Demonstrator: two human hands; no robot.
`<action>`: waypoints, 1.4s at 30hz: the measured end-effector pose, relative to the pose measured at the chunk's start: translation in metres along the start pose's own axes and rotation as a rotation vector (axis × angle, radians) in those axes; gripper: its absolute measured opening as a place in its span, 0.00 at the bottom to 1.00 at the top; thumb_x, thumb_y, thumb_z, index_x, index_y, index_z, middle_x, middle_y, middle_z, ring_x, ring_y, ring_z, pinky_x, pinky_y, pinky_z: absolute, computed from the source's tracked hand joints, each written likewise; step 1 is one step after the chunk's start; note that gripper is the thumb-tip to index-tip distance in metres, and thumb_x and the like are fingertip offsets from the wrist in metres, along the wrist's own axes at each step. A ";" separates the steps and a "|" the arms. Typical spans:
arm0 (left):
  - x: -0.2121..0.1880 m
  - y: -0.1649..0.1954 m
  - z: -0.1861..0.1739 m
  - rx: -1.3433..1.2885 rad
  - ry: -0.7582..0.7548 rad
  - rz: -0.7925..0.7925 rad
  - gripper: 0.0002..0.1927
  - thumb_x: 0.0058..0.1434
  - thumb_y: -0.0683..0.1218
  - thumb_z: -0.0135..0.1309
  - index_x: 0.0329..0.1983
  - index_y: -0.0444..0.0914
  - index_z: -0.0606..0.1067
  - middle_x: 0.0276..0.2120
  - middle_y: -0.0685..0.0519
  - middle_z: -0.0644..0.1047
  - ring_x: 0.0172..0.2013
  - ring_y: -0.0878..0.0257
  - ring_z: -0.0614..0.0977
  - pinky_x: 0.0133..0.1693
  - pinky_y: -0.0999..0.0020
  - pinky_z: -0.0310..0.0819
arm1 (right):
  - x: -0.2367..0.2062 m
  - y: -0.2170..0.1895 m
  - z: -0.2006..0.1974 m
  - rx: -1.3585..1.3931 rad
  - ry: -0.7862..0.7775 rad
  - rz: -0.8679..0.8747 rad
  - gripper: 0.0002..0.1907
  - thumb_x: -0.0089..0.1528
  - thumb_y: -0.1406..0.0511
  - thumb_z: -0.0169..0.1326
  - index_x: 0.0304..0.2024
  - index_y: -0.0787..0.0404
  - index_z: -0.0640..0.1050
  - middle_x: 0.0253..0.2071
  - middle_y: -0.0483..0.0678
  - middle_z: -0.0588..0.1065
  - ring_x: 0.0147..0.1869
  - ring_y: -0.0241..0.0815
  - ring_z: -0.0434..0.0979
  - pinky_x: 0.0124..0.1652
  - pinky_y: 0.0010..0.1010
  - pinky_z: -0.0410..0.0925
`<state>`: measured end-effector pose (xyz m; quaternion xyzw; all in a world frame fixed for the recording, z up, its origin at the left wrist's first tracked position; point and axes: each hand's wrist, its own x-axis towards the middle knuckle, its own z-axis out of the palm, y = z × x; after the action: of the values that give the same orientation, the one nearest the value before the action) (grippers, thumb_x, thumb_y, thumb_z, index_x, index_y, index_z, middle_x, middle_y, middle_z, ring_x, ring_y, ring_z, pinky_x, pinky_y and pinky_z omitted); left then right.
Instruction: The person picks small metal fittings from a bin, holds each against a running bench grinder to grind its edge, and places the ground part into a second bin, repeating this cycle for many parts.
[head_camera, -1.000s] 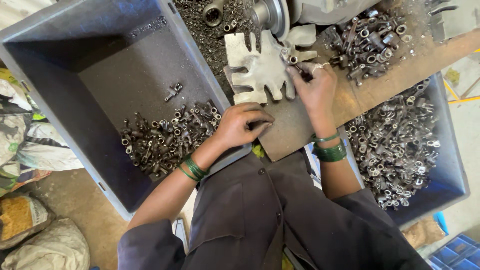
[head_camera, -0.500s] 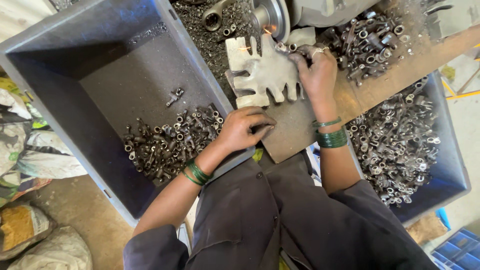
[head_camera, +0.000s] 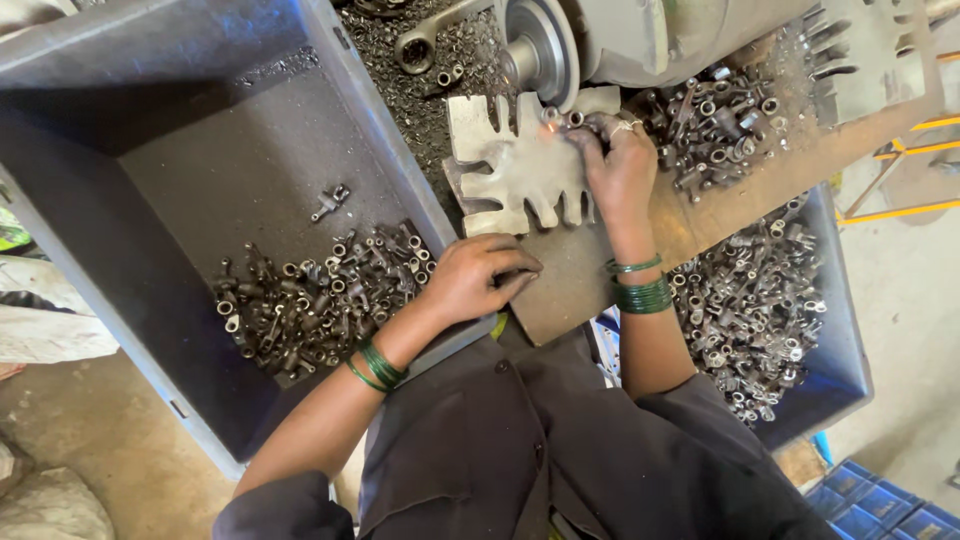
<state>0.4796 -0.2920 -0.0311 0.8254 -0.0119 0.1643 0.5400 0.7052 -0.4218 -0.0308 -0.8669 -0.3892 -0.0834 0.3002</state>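
Observation:
My right hand holds a small metal part against the spinning wheel of a grinding machine, and a few sparks show at the contact. Under it lies a notched metal rest plate. My left hand is closed, resting on the rim of the large grey bin at the edge of the wooden board; whether it holds a part I cannot tell. Green bangles ring both wrists.
The grey bin holds a heap of small metal parts. A blue bin at right holds several more parts, and another pile lies on the board beside the machine. Blue crates stand at lower right, sacks at lower left.
My right hand has moved up and left from the board to the grinding wheel, bringing the small part against it. My left hand has stayed on the bin's rim.

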 end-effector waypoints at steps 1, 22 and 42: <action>0.001 0.000 0.000 0.001 -0.003 0.009 0.07 0.58 0.46 0.63 0.40 0.45 0.83 0.36 0.52 0.80 0.37 0.53 0.83 0.39 0.59 0.78 | 0.000 0.000 0.000 0.001 0.009 -0.008 0.12 0.63 0.62 0.66 0.43 0.64 0.83 0.40 0.55 0.81 0.44 0.58 0.79 0.45 0.43 0.70; 0.000 -0.001 0.000 0.015 -0.036 -0.013 0.08 0.58 0.45 0.63 0.41 0.45 0.83 0.38 0.53 0.81 0.39 0.54 0.84 0.40 0.60 0.80 | -0.017 0.000 -0.006 0.077 0.024 -0.007 0.11 0.61 0.66 0.73 0.40 0.64 0.84 0.37 0.52 0.80 0.38 0.46 0.80 0.40 0.33 0.72; -0.005 0.001 -0.003 0.072 -0.052 0.007 0.08 0.57 0.45 0.63 0.40 0.45 0.83 0.39 0.55 0.81 0.42 0.56 0.84 0.42 0.61 0.79 | -0.038 -0.003 -0.009 0.036 0.188 -0.277 0.12 0.59 0.70 0.72 0.40 0.63 0.81 0.37 0.51 0.79 0.37 0.50 0.79 0.37 0.38 0.72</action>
<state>0.4741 -0.2907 -0.0307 0.8483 -0.0228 0.1449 0.5088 0.6780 -0.4498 -0.0365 -0.7878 -0.4766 -0.1976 0.3365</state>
